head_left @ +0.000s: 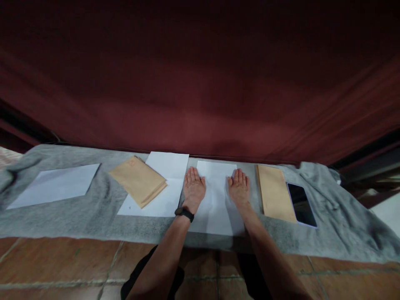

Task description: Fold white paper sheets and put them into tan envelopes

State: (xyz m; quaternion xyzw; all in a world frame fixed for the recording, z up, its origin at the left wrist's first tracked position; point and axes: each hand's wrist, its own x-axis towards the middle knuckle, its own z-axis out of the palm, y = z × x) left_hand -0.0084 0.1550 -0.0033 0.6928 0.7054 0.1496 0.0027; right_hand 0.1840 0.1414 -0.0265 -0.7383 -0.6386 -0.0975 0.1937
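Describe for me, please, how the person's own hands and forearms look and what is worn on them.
The left hand and right hand are gloveless. A dark watch is strapped around the left wrist, none on the right. No sleeves show on the left forearm or right forearm.

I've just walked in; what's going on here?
A person's left hand and right hand lie flat, fingers extended, at opposite side edges of a white sheet on a grey cloth. To the left, brown envelopes lie on another sheet; to the right, a second envelope stack lies beside a phone.
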